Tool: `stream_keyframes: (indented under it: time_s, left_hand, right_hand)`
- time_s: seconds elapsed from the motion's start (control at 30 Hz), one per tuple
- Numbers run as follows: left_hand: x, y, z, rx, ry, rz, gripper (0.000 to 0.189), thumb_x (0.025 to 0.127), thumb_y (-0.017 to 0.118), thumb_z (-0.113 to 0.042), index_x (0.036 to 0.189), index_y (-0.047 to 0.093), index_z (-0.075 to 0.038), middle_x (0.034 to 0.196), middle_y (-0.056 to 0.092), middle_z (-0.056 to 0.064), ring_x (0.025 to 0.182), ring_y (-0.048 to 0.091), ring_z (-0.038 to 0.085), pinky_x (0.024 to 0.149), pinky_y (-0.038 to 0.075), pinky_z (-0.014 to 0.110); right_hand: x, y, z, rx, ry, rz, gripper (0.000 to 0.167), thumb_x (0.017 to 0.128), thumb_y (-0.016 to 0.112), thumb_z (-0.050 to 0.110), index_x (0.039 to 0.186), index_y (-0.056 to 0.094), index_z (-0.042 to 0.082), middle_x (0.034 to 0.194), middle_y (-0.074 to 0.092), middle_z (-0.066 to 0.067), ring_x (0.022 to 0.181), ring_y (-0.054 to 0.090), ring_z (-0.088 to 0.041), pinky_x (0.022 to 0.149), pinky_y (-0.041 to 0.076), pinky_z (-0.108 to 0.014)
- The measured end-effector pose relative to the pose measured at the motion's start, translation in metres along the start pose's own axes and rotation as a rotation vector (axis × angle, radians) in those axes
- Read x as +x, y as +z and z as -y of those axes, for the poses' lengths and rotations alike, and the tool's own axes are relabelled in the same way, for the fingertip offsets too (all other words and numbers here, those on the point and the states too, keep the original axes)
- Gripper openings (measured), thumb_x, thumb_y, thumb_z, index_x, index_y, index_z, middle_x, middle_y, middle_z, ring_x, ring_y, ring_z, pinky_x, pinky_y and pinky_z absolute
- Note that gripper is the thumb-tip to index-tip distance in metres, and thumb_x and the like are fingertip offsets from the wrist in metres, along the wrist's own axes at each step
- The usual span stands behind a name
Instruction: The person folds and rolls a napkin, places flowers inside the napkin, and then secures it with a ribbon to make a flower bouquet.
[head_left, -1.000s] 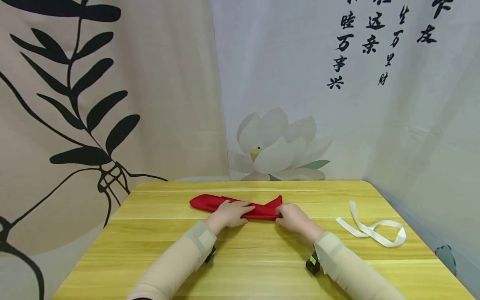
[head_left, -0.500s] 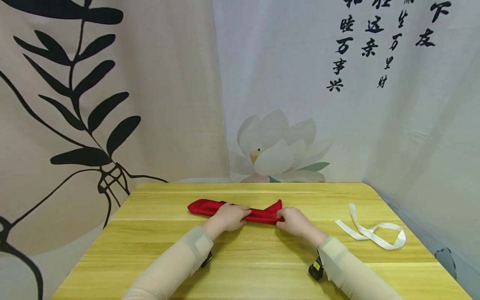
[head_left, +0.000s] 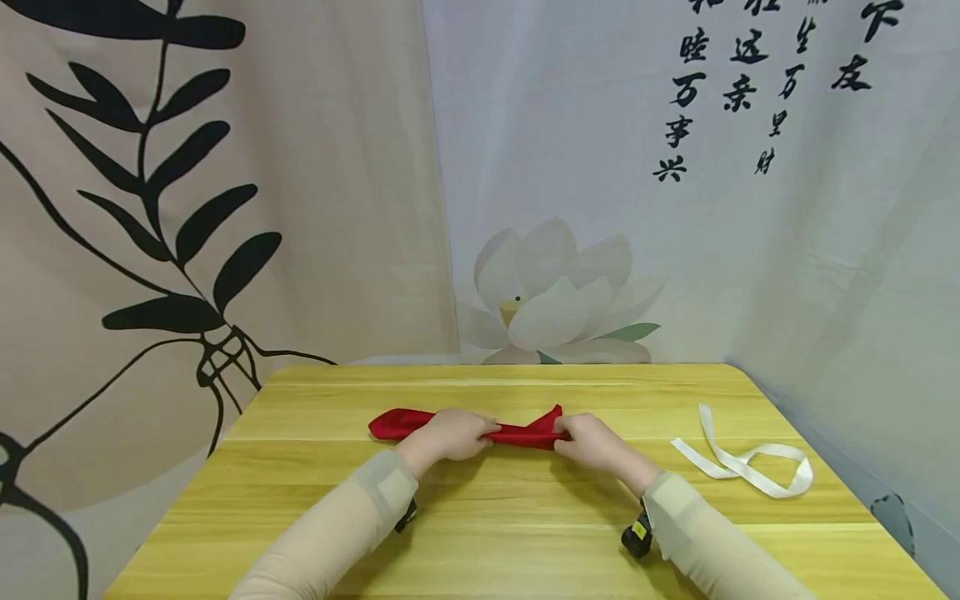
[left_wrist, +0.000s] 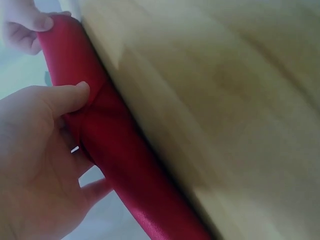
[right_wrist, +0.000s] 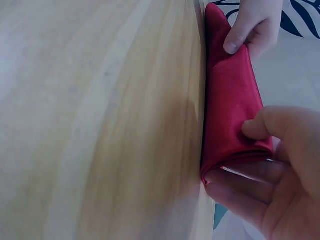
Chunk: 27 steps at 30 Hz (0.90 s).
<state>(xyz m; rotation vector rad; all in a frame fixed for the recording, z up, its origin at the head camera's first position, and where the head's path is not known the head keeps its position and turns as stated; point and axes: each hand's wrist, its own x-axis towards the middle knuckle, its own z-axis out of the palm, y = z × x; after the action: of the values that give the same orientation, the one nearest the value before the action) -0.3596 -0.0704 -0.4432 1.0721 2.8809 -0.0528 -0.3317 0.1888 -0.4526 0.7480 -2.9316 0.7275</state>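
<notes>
A shiny red cloth (head_left: 517, 435), folded into a long narrow strip, lies across the far middle of the table in the head view. My left hand (head_left: 453, 435) holds it near its middle. In the left wrist view, that thumb presses on the face of the cloth (left_wrist: 125, 145), with fingers behind its edge. At the strip's right end, my right hand (head_left: 592, 442) pinches the fabric, thumb on top and fingers beneath. The right wrist view shows stacked layers at that end of the cloth (right_wrist: 232, 100). A small pointed corner sticks up beside my right hand.
A white ribbon (head_left: 738, 465) lies loosely looped on the right side of the wooden table (head_left: 525, 533). Behind the table's far edge hangs a pale curtain (head_left: 360, 208) printed with leaves, a flower and writing.
My left hand has shifted slightly left, and the cloth's left tip has moved left with it. The strip looks narrower between the hands. My right hand keeps its pinch, and the ribbon lies unchanged.
</notes>
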Motion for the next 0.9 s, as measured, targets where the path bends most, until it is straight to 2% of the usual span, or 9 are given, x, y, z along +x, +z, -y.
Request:
stream_keyframes:
  time_s: [0.2,0.27,0.43,0.57,0.7,0.9]
  left_hand:
    - [0.001,-0.008,0.002,-0.074,-0.005,0.025,0.032,0.098,0.057,-0.031,0.128,0.065,-0.022,0.120,0.066,-0.005,0.111,0.061,0.017,0.094,0.046,0.039]
    - [0.002,-0.010,0.004,-0.100,-0.003,0.026,0.024,0.098,0.057,-0.031,0.117,0.069,-0.022,0.103,0.068,-0.008,0.095,0.063,0.014,0.085,0.048,0.037]
    - [0.004,-0.017,0.009,-0.168,0.026,0.012,0.015,0.098,0.057,-0.027,0.091,0.066,-0.018,0.071,0.052,-0.009,0.069,0.049,0.011,0.069,0.043,0.032]
    - [0.007,-0.022,0.014,-0.207,0.023,0.012,0.018,0.098,0.057,-0.026,0.084,0.062,-0.016,0.068,0.049,-0.007,0.067,0.047,0.012,0.068,0.042,0.032]
    - [0.013,-0.023,0.020,-0.236,0.002,0.003,0.015,0.098,0.059,-0.028,0.088,0.065,-0.018,0.075,0.055,-0.009,0.072,0.050,0.011,0.072,0.044,0.031]
    - [0.023,-0.022,0.027,-0.263,-0.027,-0.073,0.013,0.093,0.066,-0.030,0.085,0.067,-0.021,0.077,0.058,-0.009,0.073,0.050,0.012,0.071,0.043,0.031]
  right_hand:
    - [0.001,-0.001,0.000,0.024,0.008,-0.005,0.014,0.086,0.062,0.008,0.076,0.056,0.015,0.063,0.050,0.005,0.054,0.042,-0.009,0.053,0.037,-0.024]
    - [0.001,-0.002,0.000,0.037,0.010,-0.009,0.014,0.086,0.062,0.008,0.076,0.056,0.014,0.063,0.050,0.005,0.054,0.042,-0.009,0.053,0.036,-0.024]
    - [0.003,-0.003,-0.003,0.056,0.005,-0.030,0.013,0.086,0.061,0.007,0.075,0.056,0.014,0.064,0.050,0.006,0.055,0.042,-0.009,0.055,0.036,-0.024]
    - [0.006,-0.005,-0.006,0.070,0.007,-0.047,0.010,0.087,0.061,0.008,0.078,0.059,0.013,0.068,0.052,0.006,0.059,0.043,-0.011,0.058,0.037,-0.026]
    - [0.010,-0.006,-0.010,0.116,0.019,-0.043,0.005,0.088,0.060,0.009,0.084,0.062,0.009,0.072,0.056,0.003,0.062,0.046,-0.013,0.060,0.039,-0.028]
    - [0.015,-0.005,-0.016,0.247,0.073,-0.046,0.008,0.092,0.058,0.009,0.092,0.064,0.005,0.080,0.061,-0.001,0.062,0.053,-0.014,0.059,0.046,-0.029]
